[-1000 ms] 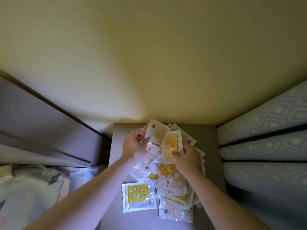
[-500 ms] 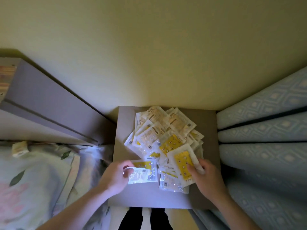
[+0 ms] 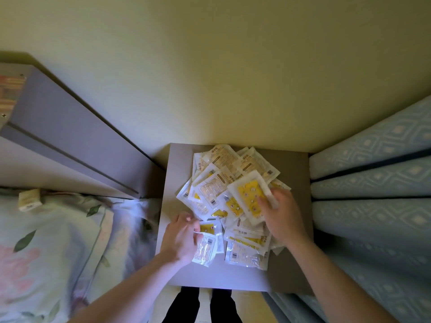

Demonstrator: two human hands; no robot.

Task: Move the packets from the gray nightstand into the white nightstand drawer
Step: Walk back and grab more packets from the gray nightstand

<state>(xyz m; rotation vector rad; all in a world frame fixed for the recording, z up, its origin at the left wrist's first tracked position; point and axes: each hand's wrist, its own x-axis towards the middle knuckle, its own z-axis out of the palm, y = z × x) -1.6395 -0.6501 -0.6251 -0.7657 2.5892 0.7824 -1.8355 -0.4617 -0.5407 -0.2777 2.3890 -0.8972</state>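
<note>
Head view, setting: a person stands looking down at a gray nightstand (image 3: 182,273) set against a pale yellow wall, with a bed with floral bedding (image 3: 46,241) on one side and a blue patterned curtain (image 3: 373,183) on the other.
Head view, packets: a loose heap of packets (image 3: 224,183), white and clear with yellow printed panels, covers the middle and back of the nightstand top, overlapping at all angles.
Head view, left hand: the left hand (image 3: 180,238) is at the near left edge of the heap, fingers curled round one clear packet (image 3: 205,250), pinching it by its edge.
Head view, right hand: the right hand (image 3: 281,215) rests on the right side of the heap, thumb and fingers pinching the corner of a yellow packet (image 3: 250,194) lying on top.
Head view, destination: the white nightstand and its drawer are not visible here.
Handling, a judgement: the packets look thin, light and floppy, with slick film likely to slide over one another; gathering several into a squared stack and gripping across the flat faces should hold better than a corner pinch.
Progress, a judgement: most of the pile is yet to be moved.
</note>
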